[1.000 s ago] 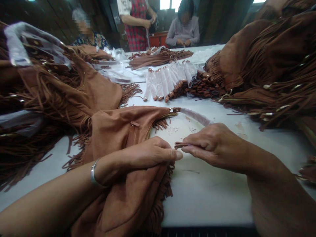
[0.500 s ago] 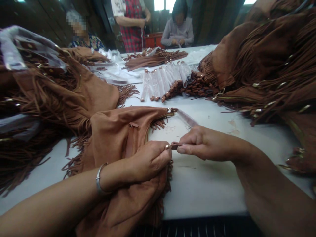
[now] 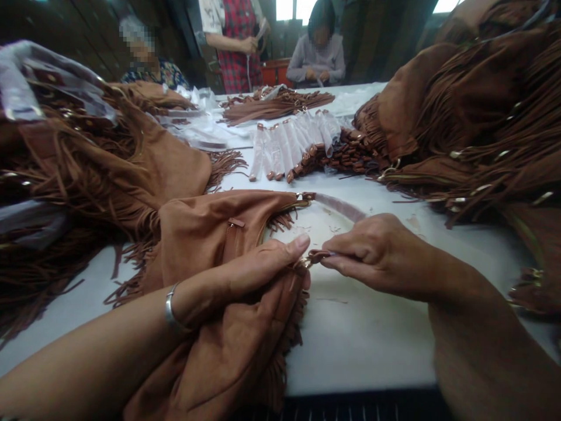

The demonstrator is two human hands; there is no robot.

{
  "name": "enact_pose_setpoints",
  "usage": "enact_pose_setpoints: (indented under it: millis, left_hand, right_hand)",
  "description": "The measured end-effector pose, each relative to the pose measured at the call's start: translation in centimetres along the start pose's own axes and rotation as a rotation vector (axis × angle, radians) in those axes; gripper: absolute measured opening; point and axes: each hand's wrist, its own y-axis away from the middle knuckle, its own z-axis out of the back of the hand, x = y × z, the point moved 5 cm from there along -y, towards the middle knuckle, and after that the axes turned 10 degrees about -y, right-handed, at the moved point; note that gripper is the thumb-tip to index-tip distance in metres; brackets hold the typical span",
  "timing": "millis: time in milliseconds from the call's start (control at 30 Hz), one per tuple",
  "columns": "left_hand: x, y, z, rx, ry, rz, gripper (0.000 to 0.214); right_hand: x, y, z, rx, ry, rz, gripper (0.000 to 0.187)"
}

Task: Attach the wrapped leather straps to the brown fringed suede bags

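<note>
A brown fringed handbag (image 3: 205,225) lies in front of me, with a small zipped pocket showing. My left hand (image 3: 267,263) holds its near end from beneath, fingers curled round it and thumb raised. Gold-coloured metal hardware (image 3: 304,264) shows just past that thumb. In a pinch, my right hand (image 3: 377,254) grips the brown end of the bag strap (image 3: 339,204), which meets the hardware. The strap is wrapped in clear plastic and arches from the bag's far tip to behind my right hand. My fingers partly hide how strap end and hardware are joined.
Fringed bags are heaped at the left (image 3: 170,158) and right (image 3: 442,117). Several plastic-wrapped straps (image 3: 280,146) lie in a row beyond the handbag, beside a dark brown pile (image 3: 359,152). Three people are at the far side of the white table (image 3: 363,345).
My left thumb has lifted off the hardware, baring it. My right hand has shifted slightly right, still pinching the strap end, and more of the strap shows.
</note>
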Motion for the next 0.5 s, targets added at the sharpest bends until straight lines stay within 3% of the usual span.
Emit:
enact_pose_setpoints:
  millis: [100,167,333,500]
  left_hand:
    - [-0.1,-0.2,-0.1,0.053,-0.017,0.045,0.041]
    - [0.1,-0.1,-0.3,0.085,0.092,0.126,0.035]
    - [0.6,0.2,-1.5,0.13,0.493,0.256,0.027]
    - [1.1,0.2,-2.0,0.108,0.642,0.28,0.025]
  right_hand:
    - [0.5,0.6,0.3,-0.031,0.203,0.016,0.027]
    - [0.8,0.8,0.2,-0.041,0.255,0.024,0.028]
    - [1.6,0.7,0.1,-0.107,0.297,0.066,0.029]
    - [1.3,0.5,-0.2,-0.071,0.242,0.007,0.029]
